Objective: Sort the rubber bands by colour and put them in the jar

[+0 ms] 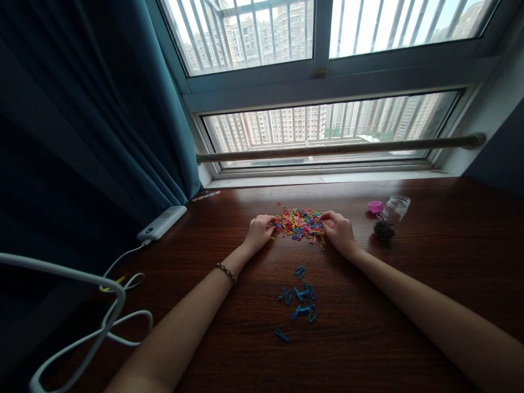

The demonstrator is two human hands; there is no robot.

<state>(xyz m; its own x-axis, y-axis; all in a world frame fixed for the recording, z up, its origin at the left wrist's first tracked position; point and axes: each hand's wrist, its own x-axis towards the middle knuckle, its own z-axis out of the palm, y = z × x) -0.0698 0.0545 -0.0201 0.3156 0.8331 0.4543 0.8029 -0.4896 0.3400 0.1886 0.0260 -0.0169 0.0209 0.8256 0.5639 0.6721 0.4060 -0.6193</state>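
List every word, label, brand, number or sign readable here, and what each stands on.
Nothing is readable.
White device: dark oval near one end, too small to make out.
Small pale marks beside the blue curtain: too blurred to read.

Beyond the dark brown bench (434,262)'s far edge, a window (322,33) lets in daylight; a rail (335,150) crosses its lower part, tall buildings (314,123) showing past upright bars (397,22). A blue curtain (159,120) hangs by the far left corner, a shaded wall (501,147) by the far right.
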